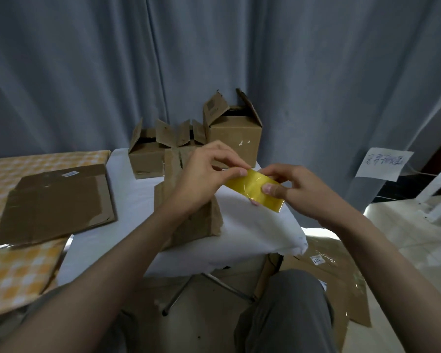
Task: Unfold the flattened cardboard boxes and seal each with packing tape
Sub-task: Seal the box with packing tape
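Both hands hold a short yellow strip of packing tape (255, 190) above the white-covered table (252, 233). My left hand (206, 174) pinches its upper left end between thumb and fingers. My right hand (294, 189) pinches its right part, thumb on top. Under my left wrist stands a small cardboard box (196, 220), partly hidden by the hand and forearm. Two unfolded boxes with open flaps stand at the back: a low one (148, 156) and a taller one (236, 135). A flattened box (56, 202) lies on the checkered surface at left.
An orange-checkered surface (13, 273) adjoins the table on the left. More flattened cardboard (334, 273) lies on the floor at right, by my knee. Grey curtains (214, 59) hang behind, with a paper note (383, 164) pinned at right. The table's metal legs (186, 289) show below.
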